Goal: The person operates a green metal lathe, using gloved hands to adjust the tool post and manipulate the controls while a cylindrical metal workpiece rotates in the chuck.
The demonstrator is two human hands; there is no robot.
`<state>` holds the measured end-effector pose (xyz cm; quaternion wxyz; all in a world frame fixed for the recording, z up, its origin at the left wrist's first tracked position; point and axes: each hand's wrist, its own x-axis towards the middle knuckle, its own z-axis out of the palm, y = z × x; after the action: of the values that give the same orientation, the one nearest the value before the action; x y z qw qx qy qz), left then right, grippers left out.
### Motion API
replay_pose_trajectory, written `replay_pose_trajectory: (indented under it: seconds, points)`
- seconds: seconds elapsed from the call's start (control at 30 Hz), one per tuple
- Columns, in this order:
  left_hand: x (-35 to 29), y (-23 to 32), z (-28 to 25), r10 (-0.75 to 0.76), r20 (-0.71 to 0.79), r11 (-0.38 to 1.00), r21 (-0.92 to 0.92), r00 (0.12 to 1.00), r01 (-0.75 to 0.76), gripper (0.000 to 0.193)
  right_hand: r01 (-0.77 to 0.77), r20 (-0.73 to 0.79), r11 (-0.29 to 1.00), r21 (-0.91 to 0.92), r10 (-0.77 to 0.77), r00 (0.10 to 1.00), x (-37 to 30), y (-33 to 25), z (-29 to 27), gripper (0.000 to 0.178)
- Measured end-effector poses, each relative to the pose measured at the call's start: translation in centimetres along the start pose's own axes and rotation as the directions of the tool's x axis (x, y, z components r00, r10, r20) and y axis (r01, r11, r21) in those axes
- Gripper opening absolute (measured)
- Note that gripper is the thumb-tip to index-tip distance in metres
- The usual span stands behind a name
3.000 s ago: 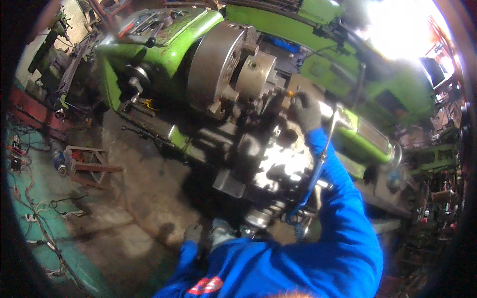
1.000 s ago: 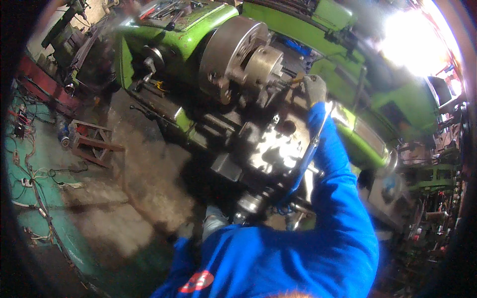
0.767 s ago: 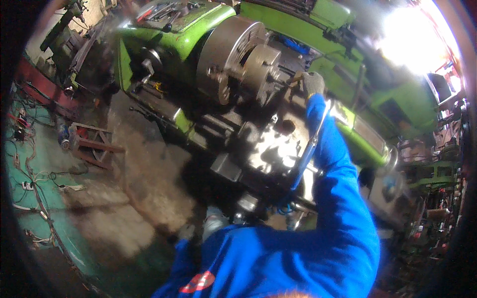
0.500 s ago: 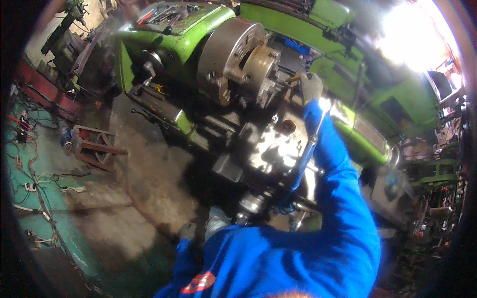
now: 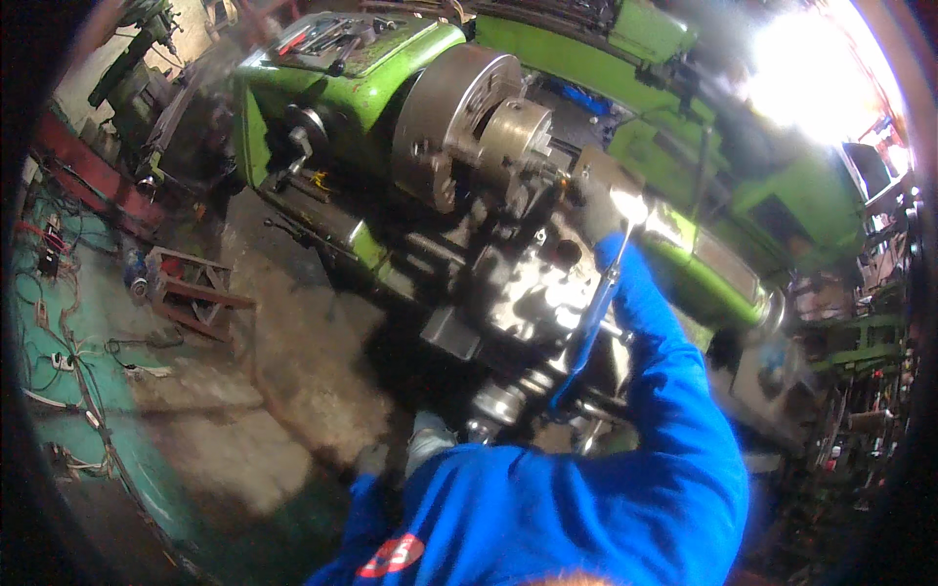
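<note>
My right hand (image 5: 608, 200), in a grey work glove, is blurred beside the cutting end of a green lathe. Its fingers look curled around something small with an orange-brown tip, which I cannot make out. Just left of it, a metal cylindrical workpiece (image 5: 510, 135) sits in the large lathe chuck (image 5: 435, 122). Below the hand is the shiny carriage (image 5: 537, 288). A slim rod with a blue sleeve (image 5: 591, 327) slants along my right forearm. My gloved left hand (image 5: 370, 459) hangs low by my leg, its fingers too indistinct to read.
Hand tools lie on the green headstock (image 5: 366, 83). A crank handle (image 5: 299, 146) juts from its front. At left, a rusty metal stand (image 5: 195, 293) and loose cables (image 5: 83, 391) are on the floor. The tailstock side (image 5: 723, 264) extends right, under a bright window.
My right hand has shifted slightly down, toward me, and is more blurred. The workpiece and chuck hold nearly the same place in view. My left hand stays low.
</note>
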<state>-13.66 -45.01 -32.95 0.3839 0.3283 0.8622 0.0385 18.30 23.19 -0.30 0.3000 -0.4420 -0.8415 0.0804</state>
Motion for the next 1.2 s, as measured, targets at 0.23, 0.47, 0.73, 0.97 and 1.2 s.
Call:
replay_pose_trajectory:
  seconds: [0.23,0.47,0.73,0.97,1.2]
  points:
    - [0.3,-4.3,2.3,-0.017,0.067,0.994,-0.108,0.998,0.024,0.045,-0.251,-0.173,0.936,0.245,0.297,0.939,1.5,-1.0,0.1,0.025]
    - [-3.5,0.8,-0.9,-0.064,-0.061,0.976,-0.212,0.996,0.05,0.047,-0.513,-0.143,0.828,0.226,0.549,0.823,6.7,3.1,0.2,0.042]
    - [-3.1,-1.2,0.8,-0.187,0.246,0.891,-0.366,0.951,0.27,0.048,-0.476,0.009,0.879,-0.03,0.477,0.879,9.9,3.8,-0.1,0.052]
    - [-5.5,2.3,-0.7,-0.198,-0.026,0.961,-0.203,0.98,0.188,0.055,-0.506,-0.041,0.857,0.099,0.512,0.858,7.6,0.2,-2.1,0.053]
    - [-5.3,1.7,-0.6,-0.152,-0.012,0.966,-0.213,0.988,0.146,0.052,-0.312,-0.07,0.912,0.265,0.341,0.938,-0.5,0.0,-1.7,0.033]
